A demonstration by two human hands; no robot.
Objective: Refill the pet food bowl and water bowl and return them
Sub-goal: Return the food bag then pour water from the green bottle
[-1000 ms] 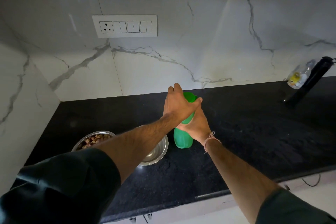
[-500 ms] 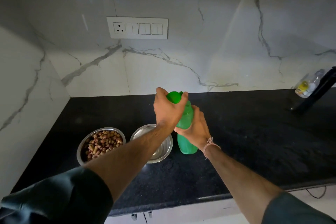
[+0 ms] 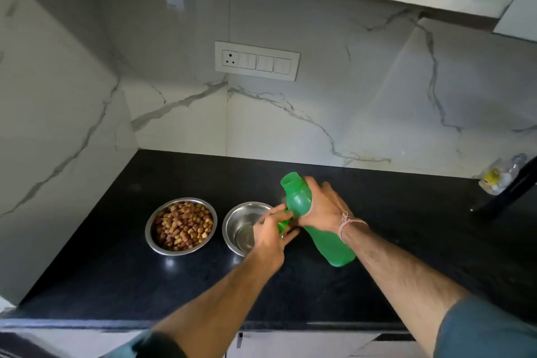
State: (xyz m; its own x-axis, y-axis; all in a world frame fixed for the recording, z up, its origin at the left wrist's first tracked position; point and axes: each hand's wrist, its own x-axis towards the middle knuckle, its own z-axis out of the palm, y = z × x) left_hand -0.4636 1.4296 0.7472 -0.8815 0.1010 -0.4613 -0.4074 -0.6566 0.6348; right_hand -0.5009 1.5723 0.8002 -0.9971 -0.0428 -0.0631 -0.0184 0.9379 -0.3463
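Right hand clamped round upper body of green bottle, just below neck; bottle now tilted, mouth leaning toward water bowl, base still near the countertop. Change vs half a sec ago: cap was on and left hand was on top of it; cap is now off, bottle mouth open and bare. Left hand closed on green cap, held low over right rim of water bowl, just beside bottle. Bottle was upright then, is leaning now.

Water bowl: steel, sits mid-counter toward front edge, touching neither bottle nor food bowl. Looks near-empty; a shallow film poss., can't confirm. Food bowl just left of it, nearer the left wall, full of kibble.

Assessment: food half appears done. Water half at pour stage, no water leaving the bottle yet. Return of both bowls outstanding. Risk: left hand overhangs bowl, may block stream.
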